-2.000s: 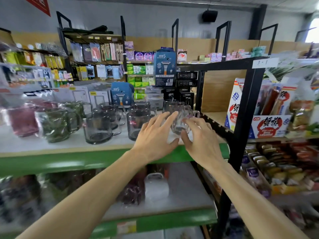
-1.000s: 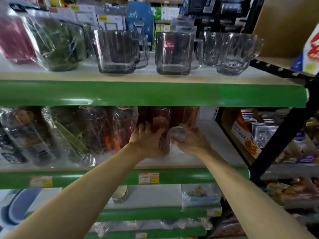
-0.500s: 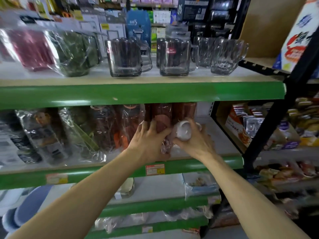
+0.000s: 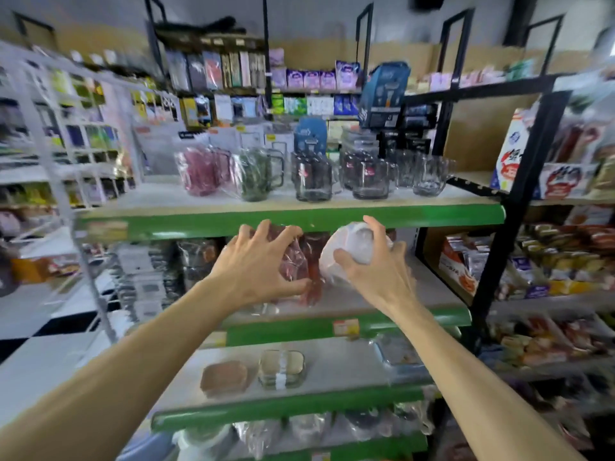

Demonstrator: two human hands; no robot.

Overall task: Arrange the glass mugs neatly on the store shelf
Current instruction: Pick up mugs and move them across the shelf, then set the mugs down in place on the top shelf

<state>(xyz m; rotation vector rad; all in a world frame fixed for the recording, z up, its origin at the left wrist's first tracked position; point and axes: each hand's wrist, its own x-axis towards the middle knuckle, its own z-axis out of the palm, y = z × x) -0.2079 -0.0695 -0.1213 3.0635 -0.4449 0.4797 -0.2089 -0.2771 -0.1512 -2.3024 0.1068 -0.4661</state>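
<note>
Several glass mugs stand in a row on the top green-edged shelf (image 4: pixel 299 217): a wrapped pink mug (image 4: pixel 201 174), a wrapped green mug (image 4: pixel 254 176), smoky mugs (image 4: pixel 312 181) and a clear faceted mug (image 4: pixel 429 176) at the right end. Just below that shelf's edge my right hand (image 4: pixel 376 271) grips a white plastic-wrapped mug (image 4: pixel 352 251). My left hand (image 4: pixel 256 264) curls its fingers round a dark red wrapped mug (image 4: pixel 296 261) in front of the second shelf. The view is blurred.
A black metal rack (image 4: pixel 519 201) with snack packs stands close on the right. A white wire rack (image 4: pixel 66 154) stands on the left. Lower shelves hold wrapped goods and small glass containers (image 4: pixel 281 369). Boxed goods stand behind the mugs.
Both hands dropped from the top shelf to the second shelf, took hold of wrapped mugs there and lifted them out and up toward the top shelf's edge. The view has risen.
</note>
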